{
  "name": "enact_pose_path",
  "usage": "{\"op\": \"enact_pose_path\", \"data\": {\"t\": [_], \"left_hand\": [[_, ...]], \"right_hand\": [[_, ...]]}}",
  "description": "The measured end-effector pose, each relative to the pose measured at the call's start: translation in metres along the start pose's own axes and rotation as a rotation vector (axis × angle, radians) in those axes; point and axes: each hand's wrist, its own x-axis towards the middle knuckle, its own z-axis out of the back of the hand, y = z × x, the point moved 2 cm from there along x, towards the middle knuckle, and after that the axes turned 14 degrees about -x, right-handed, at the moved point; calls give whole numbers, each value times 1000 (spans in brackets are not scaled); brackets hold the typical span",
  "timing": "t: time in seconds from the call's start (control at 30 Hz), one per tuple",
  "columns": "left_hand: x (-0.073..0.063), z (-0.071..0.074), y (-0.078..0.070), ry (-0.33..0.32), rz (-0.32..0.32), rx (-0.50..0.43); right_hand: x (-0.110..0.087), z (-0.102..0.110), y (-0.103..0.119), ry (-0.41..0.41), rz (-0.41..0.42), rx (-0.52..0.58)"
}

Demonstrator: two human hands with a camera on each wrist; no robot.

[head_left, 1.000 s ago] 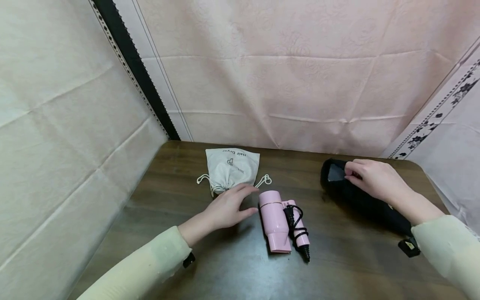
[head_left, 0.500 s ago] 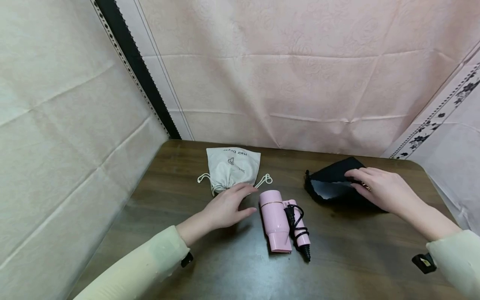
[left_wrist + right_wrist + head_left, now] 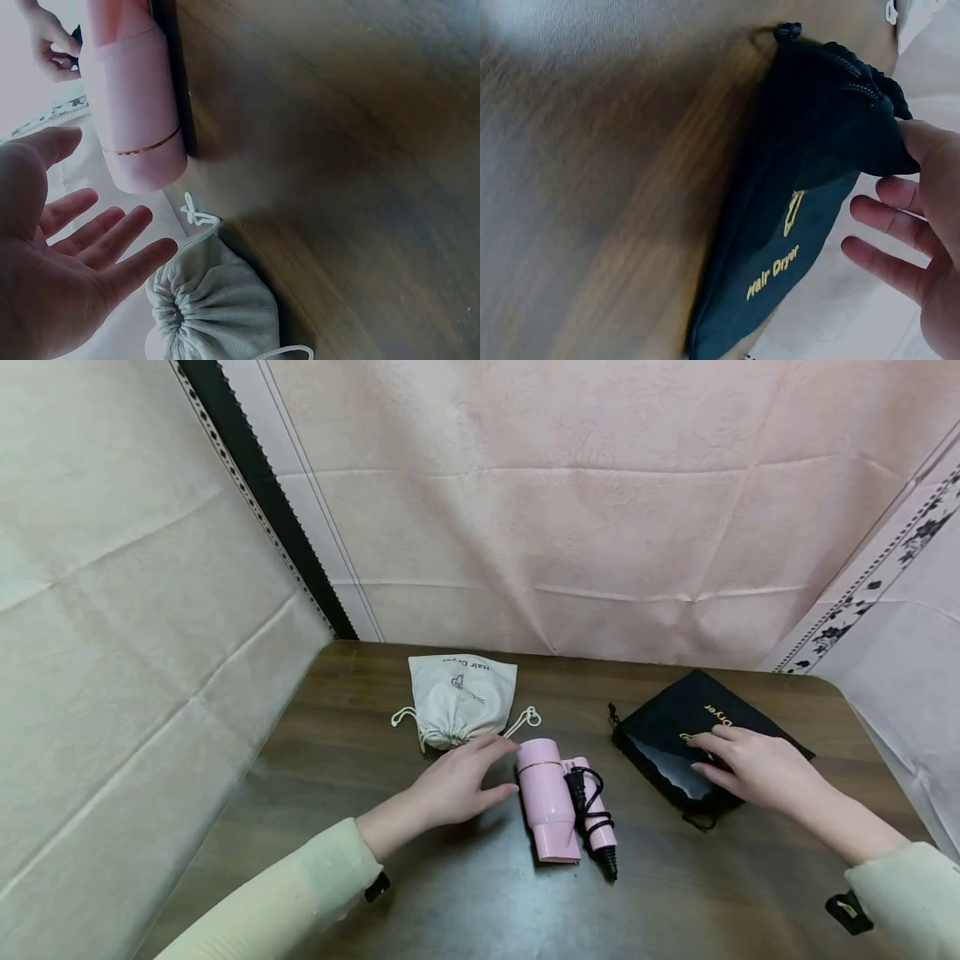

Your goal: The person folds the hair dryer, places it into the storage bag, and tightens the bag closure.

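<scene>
Well, near the table's (image 3: 442, 902) far edge, left of its middle, lies an off-white cloth drawstring bag (image 3: 465, 693), mouth gathered. The left hand (image 3: 463, 781) hovers just beside it, fingers spread wide and holding nothing. Next comes a glossy pink cylindrical hair dryer (image 3: 549, 806), lying midway between the side edges, black cord (image 3: 597, 818) wound round its folded handle. Toward the far right corner, the right hand (image 3: 757, 768) pinches the mouth of a black cloth drawstring bag with gold lettering (image 3: 671, 714).
</scene>
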Motion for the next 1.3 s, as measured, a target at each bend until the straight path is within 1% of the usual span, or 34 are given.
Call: {"op": "enact_pose_path", "data": {"t": [0.07,0.27,0.37,0.53,0.7,0.8,0.93,1.0,1.1,1.23,1.3], "left_hand": [[-1,-1,0,1,-9,3],[-3,-4,-1,0,-28,7],[-3,-4,-2,5,-21,2],[-4,-7,-1,10,-21,0],[-6,-9,0,12,-8,0],[-7,-12,-2,6,-8,-1],[-7,-16,-6,3,-2,-5],[-8,-18,-7,-2,15,-5],[-7,-22,-9,-7,55,3],[-7,-28,-12,-7,124,14],[-6,-30,-14,-9,158,17]], "right_hand": [[3,-2,3,22,0,-12],[18,-9,14,131,8,-77],[25,-13,19,150,13,-92],[33,-14,18,157,16,-71],[39,-6,8,181,-13,-5],[42,0,1,149,-25,13],[44,10,-9,49,-42,6],[46,14,-13,6,-55,2],[48,21,-19,-24,-87,-8],[49,29,-25,-30,-140,-29],[50,32,-27,-36,-152,-41]]}}
